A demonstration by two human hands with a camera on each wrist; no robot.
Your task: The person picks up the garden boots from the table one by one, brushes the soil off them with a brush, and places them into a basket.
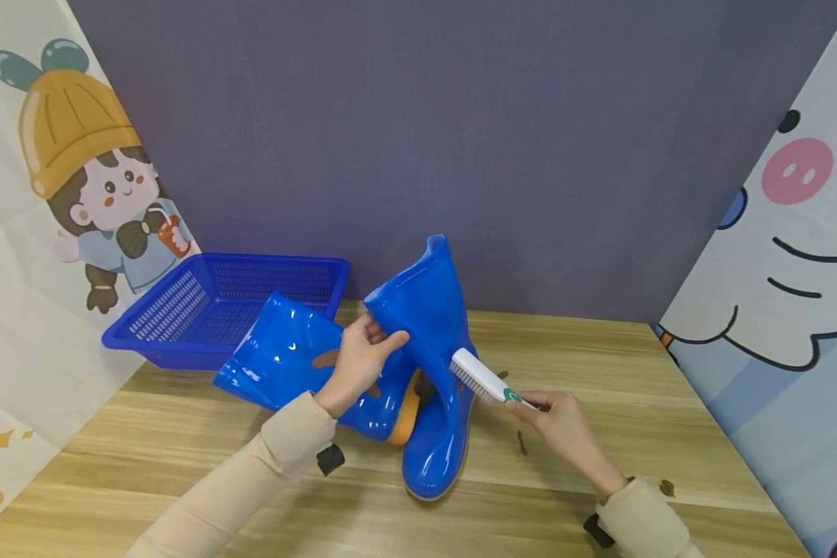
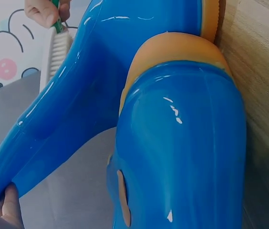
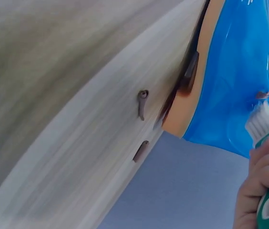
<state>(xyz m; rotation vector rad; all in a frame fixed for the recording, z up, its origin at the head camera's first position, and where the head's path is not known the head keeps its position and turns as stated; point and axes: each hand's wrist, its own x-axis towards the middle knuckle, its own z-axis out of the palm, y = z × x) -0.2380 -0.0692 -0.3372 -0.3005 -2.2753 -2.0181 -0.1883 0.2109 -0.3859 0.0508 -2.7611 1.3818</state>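
A shiny blue rain boot (image 1: 425,298) stands on the table, its shaft leaning. My left hand (image 1: 363,353) pinches the shaft near the top opening, thumb on one side and fingers on the other. In my right hand (image 1: 561,425) is a white and green scrub brush (image 1: 480,375), gripped by the handle. Its bristles lie against the boot's side; the right wrist view shows them beside a small brown smear (image 3: 263,95). A second blue boot (image 1: 289,353) with an orange heel (image 1: 406,416) lies on its side under my left forearm, with brown patches on it.
Behind the lying boot, a blue plastic basket (image 1: 279,258) stands at the back left. Small brown bits (image 1: 521,442) are scattered on the wooden table (image 1: 565,349) to the right. A grey panel (image 1: 425,139) closes off the back, with cartoon-printed sheets at both sides.
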